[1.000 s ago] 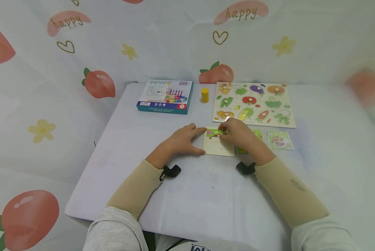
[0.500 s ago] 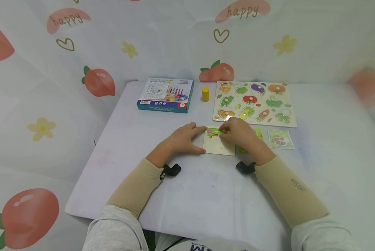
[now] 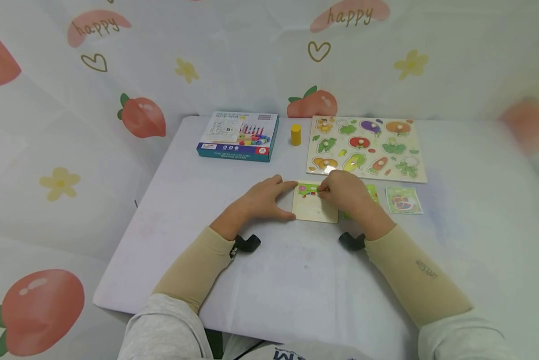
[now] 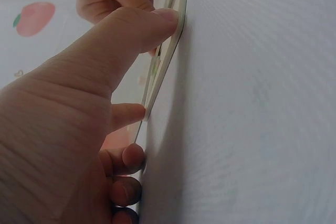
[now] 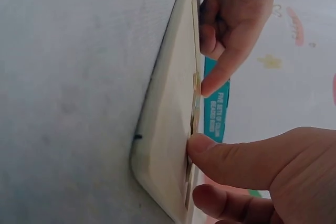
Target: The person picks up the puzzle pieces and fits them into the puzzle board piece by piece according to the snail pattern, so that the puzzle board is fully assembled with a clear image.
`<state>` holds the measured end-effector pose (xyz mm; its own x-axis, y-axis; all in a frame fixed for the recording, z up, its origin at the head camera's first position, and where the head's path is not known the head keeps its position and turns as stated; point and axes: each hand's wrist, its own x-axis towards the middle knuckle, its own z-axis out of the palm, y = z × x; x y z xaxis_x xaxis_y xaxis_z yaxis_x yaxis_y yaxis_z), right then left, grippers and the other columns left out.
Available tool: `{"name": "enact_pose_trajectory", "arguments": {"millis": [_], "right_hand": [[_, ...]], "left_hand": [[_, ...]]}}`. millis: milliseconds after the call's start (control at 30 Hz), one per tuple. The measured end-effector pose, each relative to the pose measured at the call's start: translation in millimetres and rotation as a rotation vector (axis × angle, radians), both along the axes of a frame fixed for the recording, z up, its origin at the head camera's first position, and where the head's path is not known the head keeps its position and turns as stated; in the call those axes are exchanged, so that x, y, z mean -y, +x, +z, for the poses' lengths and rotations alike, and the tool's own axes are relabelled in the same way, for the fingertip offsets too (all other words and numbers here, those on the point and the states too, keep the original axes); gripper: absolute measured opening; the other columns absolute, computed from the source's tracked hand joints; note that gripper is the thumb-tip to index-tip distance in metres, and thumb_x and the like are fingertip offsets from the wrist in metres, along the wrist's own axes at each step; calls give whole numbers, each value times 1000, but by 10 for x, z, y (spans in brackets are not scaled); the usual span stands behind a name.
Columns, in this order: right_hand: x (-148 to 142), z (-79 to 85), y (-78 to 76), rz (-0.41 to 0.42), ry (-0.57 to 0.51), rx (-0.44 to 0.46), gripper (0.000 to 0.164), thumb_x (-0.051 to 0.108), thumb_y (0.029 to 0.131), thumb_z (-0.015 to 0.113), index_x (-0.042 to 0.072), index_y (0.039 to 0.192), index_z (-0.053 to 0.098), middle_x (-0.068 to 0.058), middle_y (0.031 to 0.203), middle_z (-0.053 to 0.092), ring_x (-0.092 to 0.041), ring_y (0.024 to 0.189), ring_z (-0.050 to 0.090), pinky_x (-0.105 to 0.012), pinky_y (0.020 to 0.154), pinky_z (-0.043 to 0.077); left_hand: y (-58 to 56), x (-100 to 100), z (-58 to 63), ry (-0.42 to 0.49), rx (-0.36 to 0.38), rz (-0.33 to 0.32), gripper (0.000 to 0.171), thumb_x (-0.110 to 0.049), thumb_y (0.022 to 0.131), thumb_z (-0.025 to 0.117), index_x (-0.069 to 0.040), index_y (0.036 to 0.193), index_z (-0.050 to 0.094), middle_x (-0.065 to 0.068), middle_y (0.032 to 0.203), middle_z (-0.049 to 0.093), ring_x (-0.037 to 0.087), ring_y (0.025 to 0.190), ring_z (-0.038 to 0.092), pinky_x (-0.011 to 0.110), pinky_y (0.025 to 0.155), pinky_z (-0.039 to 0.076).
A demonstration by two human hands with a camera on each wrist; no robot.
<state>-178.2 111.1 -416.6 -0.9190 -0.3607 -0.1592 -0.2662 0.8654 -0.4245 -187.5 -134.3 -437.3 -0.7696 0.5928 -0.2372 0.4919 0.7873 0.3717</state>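
Note:
A pale wooden puzzle board (image 3: 312, 209) lies on the table between the hands, with a bright green picture strip (image 3: 306, 189) along its far side. My left hand (image 3: 263, 199) rests at the board's left side, index fingertip at the far corner and thumb at the near corner. In the left wrist view that thumb (image 4: 157, 24) presses on the board's edge. My right hand (image 3: 348, 192) pinches a thin puzzle piece at the board's far right part. The right wrist view shows its thumb (image 5: 202, 142) against that piece, whose picture is mostly hidden.
Partly behind the right hand lies a green picture piece (image 3: 372, 192), with a pale picture card (image 3: 403, 201) farther right. At the back stand a bead-set box (image 3: 237, 137), a yellow cylinder (image 3: 296, 135) and a vegetable knob puzzle (image 3: 388, 155).
My right hand has shifted slightly to the right and nearer along the board, uncovering a little more of the green strip. The left hand keeps its place.

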Motion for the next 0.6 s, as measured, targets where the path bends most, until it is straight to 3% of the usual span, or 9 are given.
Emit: {"name": "enact_pose_trajectory", "arguments": {"millis": [233, 400, 600], "right_hand": [[18, -13, 7, 3, 14, -31, 18, 22, 94, 77, 7, 103, 83, -6, 101, 76, -22, 89, 65, -40, 81, 52], [45, -42, -5, -15, -34, -32, 16, 17, 94, 77, 8, 107, 81, -7, 100, 69, -24, 90, 60, -40, 82, 50], [31, -63, -5, 41, -77, -26, 19, 14, 94, 75, 9, 112, 81, -7, 97, 62, -23, 85, 54, -37, 74, 45]], "left_hand": [[0, 5, -3, -1, -5, -2, 91, -60, 81, 79, -25, 158, 44, 0, 109, 47, 16, 96, 47, 32, 80, 42], [-3, 4, -3, -3, -5, -1, 92, -61, 81, 79, -25, 157, 44, 0, 109, 47, 16, 97, 47, 32, 80, 42], [-1, 2, 8, -9, -1, -4, 92, -61, 81, 79, -25, 158, 43, 1, 109, 47, 17, 96, 47, 32, 79, 42]]}}
